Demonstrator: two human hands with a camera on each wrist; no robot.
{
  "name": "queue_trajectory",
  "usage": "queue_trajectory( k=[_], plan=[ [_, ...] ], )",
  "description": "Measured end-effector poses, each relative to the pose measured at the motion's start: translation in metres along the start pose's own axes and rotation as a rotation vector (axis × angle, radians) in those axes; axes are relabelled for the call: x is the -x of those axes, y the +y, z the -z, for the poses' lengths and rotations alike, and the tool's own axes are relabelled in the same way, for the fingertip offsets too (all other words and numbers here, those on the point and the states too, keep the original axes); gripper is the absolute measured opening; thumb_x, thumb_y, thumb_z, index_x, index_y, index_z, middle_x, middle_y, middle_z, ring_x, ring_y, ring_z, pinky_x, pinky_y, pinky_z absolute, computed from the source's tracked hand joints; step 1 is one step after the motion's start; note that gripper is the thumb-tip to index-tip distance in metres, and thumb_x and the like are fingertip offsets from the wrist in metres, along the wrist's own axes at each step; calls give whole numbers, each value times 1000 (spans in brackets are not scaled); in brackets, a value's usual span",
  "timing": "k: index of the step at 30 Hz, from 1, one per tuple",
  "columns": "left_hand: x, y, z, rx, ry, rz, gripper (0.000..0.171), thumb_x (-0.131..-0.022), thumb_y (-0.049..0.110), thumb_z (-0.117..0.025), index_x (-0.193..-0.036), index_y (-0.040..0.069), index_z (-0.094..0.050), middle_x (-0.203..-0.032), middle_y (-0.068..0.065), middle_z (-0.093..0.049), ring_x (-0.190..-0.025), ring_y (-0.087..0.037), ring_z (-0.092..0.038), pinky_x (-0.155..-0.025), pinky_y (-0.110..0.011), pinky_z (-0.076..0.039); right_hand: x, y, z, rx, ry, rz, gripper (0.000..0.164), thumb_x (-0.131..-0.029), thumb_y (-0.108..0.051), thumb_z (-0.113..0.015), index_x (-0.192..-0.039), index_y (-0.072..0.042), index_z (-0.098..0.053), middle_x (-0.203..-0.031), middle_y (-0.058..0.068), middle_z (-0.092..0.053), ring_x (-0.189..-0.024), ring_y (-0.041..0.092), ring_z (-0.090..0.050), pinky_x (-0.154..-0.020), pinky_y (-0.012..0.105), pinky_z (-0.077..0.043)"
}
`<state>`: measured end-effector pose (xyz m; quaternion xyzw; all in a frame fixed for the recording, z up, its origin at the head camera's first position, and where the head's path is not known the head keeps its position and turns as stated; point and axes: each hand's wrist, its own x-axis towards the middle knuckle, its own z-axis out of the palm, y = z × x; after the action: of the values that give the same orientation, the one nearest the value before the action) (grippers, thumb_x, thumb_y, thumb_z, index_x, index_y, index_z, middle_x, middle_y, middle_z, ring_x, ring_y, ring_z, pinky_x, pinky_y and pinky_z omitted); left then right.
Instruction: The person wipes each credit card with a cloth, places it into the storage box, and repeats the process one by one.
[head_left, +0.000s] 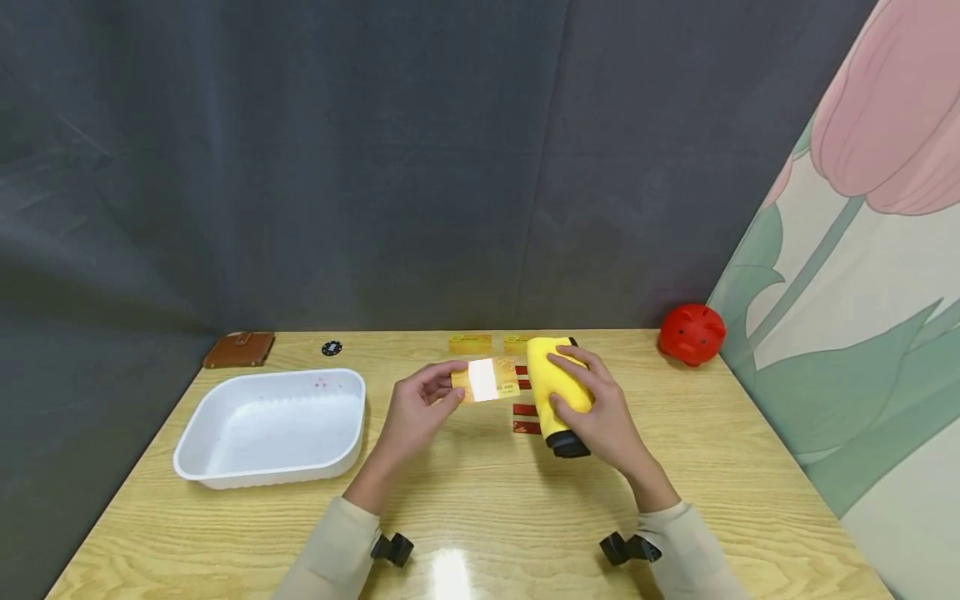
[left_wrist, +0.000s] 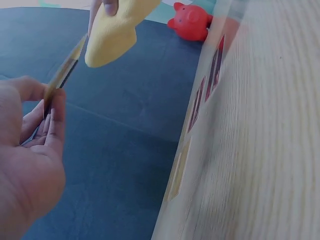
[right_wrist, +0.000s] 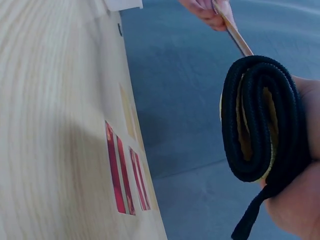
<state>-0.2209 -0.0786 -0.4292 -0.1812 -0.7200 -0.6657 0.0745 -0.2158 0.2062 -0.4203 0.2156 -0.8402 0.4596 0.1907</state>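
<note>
My left hand (head_left: 423, 408) pinches a gold card (head_left: 509, 379) by its left end, thumb in front and fingers behind, raised over the table. A white glare patch covers the card's middle in the head view. In my right hand (head_left: 603, 412) is a folded yellow cloth (head_left: 551, 375) with black edging, gripped from its right side, close beside the card's right end. The right wrist view shows the cloth's rolled black edge (right_wrist: 232, 115) and a dangling loop. Beneath lie red-striped cards (head_left: 526, 410), partly hidden by the cloth, and two more gold cards (head_left: 470, 343) near the back edge.
A white plastic basin (head_left: 197, 477) stands at left on the wooden table (head_left: 487, 492). Behind it are a brown wallet (head_left: 238, 350) and a black poker chip (head_left: 332, 347). At the back right sits a red piggy bank (head_left: 692, 335). Dark curtain hangs along the back.
</note>
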Motion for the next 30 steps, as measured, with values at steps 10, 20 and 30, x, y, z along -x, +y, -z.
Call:
queue_trajectory(
  k=[10, 20, 30],
  plan=[
    [0, 4, 9, -2, -123, 2, 54, -91, -12, -57, -141, 9, -62, -142, -12, -60, -114, -12, -61, -99, -19, -55, -2, -5, 6, -20, 14, -16, 53, -89, 0, -76, -139, -15, -66, -151, 8, -53, -126, 17, -51, -88, 7, -45],
    [0, 13, 18, -2, 16, 73, 25, -98, 4, -67, -121, 7, -75, -104, -16, -75, -89, -21, -75, -79, -27, -64, -4, -14, 3, -47, -1, 15, 55, -88, 1, -76, -139, -16, -66, -151, 5, -53, -122, 4, -50, -87, 9, -48],
    [-3, 14, 21, 11, 112, 115, 22, -101, 12, -67, -117, -1, -75, -93, -17, -75, -73, -9, -72, -69, -25, -63, -12, -26, -5, -93, -6, 30, 56, -88, 1, -76, -140, -17, -66, -153, 4, -52, -127, 6, -50, -90, 11, -49]
  ],
)
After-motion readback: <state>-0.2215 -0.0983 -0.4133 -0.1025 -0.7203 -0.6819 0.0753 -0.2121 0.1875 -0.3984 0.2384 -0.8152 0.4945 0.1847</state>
